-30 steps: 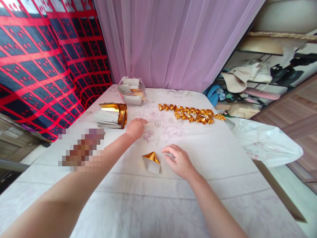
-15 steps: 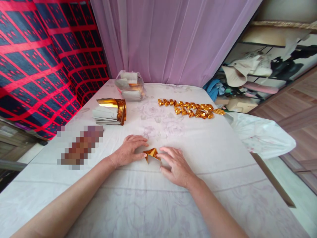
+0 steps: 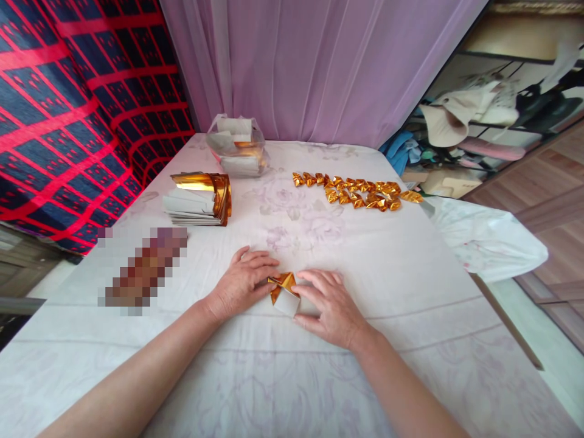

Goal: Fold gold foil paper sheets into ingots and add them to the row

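Between my two hands, low over the table, is a partly folded sheet of gold foil paper (image 3: 287, 301), its pale underside facing me and gold showing at the top and left. My left hand (image 3: 244, 280) pinches its left corner, thumb in front and fingers curled behind. On the other side my right hand (image 3: 329, 307) grips the right edge, with the index finger at the top and the thumb near the lower corner. Farther off to the right lie several finished gold foil folds (image 3: 360, 191) in rows.
A stack of gold foil sheets (image 3: 198, 204) lies at the left, and a clear plastic bag (image 3: 237, 149) of more sheets stands behind it. A blurred-out patch (image 3: 146, 271) covers something on the left. The tablecloth (image 3: 255, 389) is pale and floral. Shelves (image 3: 483, 131) stand beyond the right edge.
The foil paper has tipped so that a pale face now shows toward me, where before it stood like a small arch. Both hands stay on its sides; the view has shifted slightly.
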### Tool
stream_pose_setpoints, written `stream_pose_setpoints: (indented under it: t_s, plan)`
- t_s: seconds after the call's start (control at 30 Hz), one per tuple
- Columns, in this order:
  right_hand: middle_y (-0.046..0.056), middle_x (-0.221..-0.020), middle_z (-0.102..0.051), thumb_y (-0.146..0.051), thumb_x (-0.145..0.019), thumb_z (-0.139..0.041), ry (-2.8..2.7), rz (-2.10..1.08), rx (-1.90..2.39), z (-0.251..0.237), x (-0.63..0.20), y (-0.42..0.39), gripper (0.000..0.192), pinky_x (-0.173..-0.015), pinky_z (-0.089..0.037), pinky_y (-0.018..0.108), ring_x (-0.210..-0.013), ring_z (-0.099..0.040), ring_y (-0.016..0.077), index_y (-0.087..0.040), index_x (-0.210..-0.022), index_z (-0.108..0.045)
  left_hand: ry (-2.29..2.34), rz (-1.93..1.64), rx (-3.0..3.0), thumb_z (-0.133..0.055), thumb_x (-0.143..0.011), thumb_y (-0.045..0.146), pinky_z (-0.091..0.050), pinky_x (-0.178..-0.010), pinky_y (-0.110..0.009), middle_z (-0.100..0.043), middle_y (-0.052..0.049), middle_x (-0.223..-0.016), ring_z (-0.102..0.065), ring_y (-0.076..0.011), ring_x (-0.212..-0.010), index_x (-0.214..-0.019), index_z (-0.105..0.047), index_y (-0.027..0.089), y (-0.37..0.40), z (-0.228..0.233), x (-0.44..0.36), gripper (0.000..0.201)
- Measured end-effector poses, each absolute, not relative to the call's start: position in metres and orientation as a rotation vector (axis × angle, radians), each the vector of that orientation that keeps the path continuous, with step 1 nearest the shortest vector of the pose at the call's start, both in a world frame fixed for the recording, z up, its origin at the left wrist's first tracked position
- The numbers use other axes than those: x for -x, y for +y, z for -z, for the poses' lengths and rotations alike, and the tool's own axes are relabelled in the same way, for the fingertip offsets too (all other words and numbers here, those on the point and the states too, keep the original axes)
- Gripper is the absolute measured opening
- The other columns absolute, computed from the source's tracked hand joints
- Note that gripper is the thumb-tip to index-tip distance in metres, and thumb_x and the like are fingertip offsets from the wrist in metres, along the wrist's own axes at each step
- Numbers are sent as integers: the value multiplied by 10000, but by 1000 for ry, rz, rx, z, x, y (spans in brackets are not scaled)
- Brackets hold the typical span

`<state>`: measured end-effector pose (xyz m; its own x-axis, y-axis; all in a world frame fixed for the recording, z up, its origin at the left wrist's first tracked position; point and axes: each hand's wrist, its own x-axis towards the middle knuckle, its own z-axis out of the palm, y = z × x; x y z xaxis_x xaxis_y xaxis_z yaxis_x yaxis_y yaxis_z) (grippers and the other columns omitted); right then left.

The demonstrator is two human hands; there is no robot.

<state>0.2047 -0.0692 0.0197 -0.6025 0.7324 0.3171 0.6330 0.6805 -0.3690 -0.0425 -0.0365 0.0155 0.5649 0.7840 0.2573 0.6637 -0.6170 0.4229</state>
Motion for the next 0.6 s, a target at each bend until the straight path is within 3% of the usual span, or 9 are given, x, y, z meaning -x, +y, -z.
stream_pose_setpoints:
  t_s: [0.27,0.5,0.6]
  plan:
    - [97,-1191,-624,-293,-795,-724,-2466,-198,980,-23,-204,-70,319,-926,-403,409,-1099,-545,255,-208,-1096,-659,1049,-629,-2701,-509,-972,290,-253,-1098,-452,-746,8,-1079,-590,-210,-1126,-1099,-694,259,-43,-22,42,226]
    - [99,-1170,-654,-257,-882,-603,-2478,-135,945,-25,-199,-73,319,-910,-428,404,-1074,-565,242,-192,-1194,-619,1061,-627,-2690,-556,-940,396,-256,-1097,-454,-743,-18,-1077,-605,-221,-1096,-1113,-687,241,-46,-24,39,267]
    - [89,-1143,-674,-187,-891,-543,-2490,-133,919,-24,-194,-77,270,-901,-439,395,-1044,-583,231,-183,-1148,-630,1088,-615,-2670,-580,-923,384,-251,-1100,-461,-740,-17,-1089,-604,-223,-1099,-1123,-684,248,-48,-23,38,263]
